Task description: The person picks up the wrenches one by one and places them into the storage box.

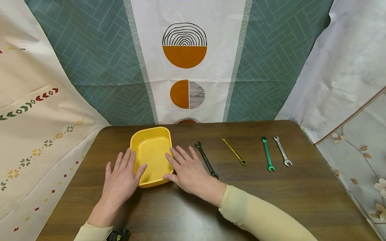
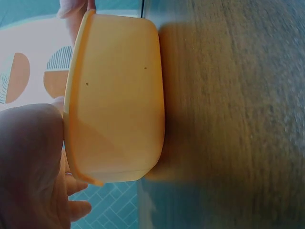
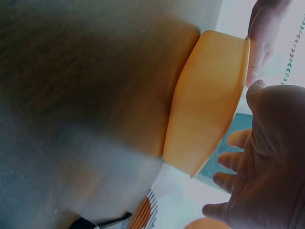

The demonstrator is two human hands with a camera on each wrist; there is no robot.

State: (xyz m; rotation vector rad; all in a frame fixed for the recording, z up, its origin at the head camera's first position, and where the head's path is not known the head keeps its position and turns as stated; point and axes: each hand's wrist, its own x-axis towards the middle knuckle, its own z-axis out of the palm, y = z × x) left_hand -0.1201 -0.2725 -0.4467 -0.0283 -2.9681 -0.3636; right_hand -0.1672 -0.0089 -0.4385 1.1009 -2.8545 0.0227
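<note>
Yellow tray (image 1: 152, 155) perhaps touches left hand (image 1: 120, 177) and right hand (image 1: 190, 172).

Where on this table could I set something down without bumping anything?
The widest bare patch of table appears front right, between the right sleeve, green wrench and silver wrench. A smaller gap separates the yellow wrench from the green wrench. It's crowded at left: left hand and right hand flank the tray, with the black wrench close by.
</note>
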